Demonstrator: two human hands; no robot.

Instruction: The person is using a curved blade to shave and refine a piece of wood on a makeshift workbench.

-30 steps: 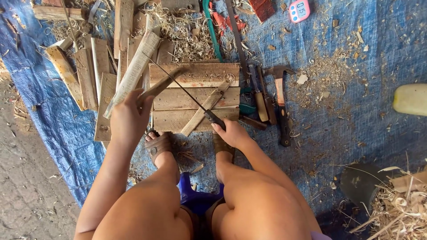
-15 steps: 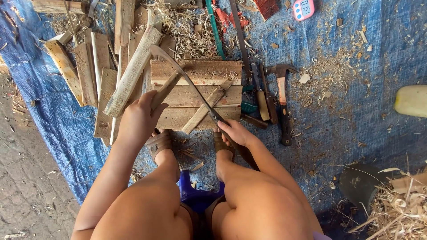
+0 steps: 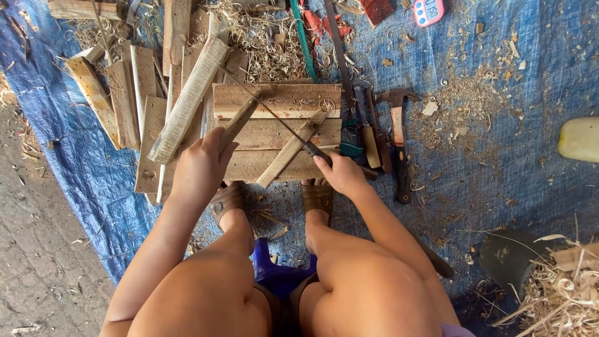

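Your left hand (image 3: pixel 199 163) is clenched around the lower end of a narrow wooden stick (image 3: pixel 239 123), which rises at a slant with its upper end over the top plank of the wooden block (image 3: pixel 277 132) in front of your feet. Your right hand (image 3: pixel 342 175) grips the dark handle of a long thin-bladed knife (image 3: pixel 284 125), whose blade runs up and left until it crosses the stick near its top end. Half a second ago the stick's tip stood higher, above the block's upper edge, and the blade met it there; now both have come down onto the block and the stick leans further to the right. Your left hand has shifted a little right and lower with it, while the right hand has barely moved.

A loose flat slat (image 3: pixel 292 148) lies diagonally on the block between your hands. A pale split length of wood (image 3: pixel 187 103) lies just left of the stick. To the right of the block, a hammer (image 3: pixel 397 134) and other tools lie on the blue tarpaulin (image 3: pixel 499 162), unchanged.
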